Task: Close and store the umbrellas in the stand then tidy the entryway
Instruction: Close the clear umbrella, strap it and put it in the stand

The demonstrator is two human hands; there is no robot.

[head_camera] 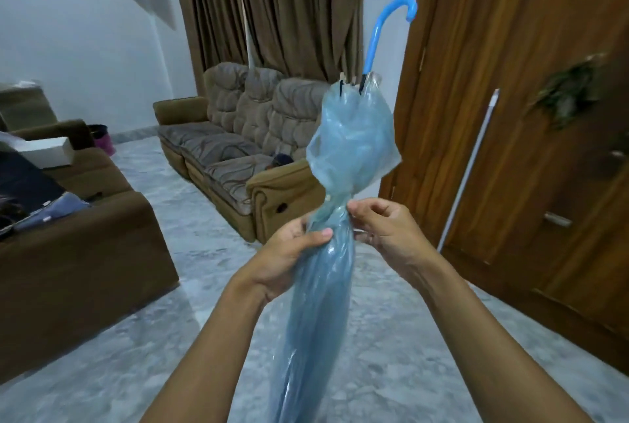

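The lower end of my umbrella (320, 303) runs off the bottom edge; my left hand (289, 249) hides its fingers behind it; whether my right hand (388, 228) pinches it, I cannot tell; right of the umbrella, a hanging ornament (566, 89) is blurred.

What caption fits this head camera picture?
Closed blue umbrella, handle up, held by left hand and right hand near a brown sofa.

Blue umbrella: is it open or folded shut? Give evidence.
Folded: the umbrella canopy is bunched narrow in the left hand, puffed near the handle.
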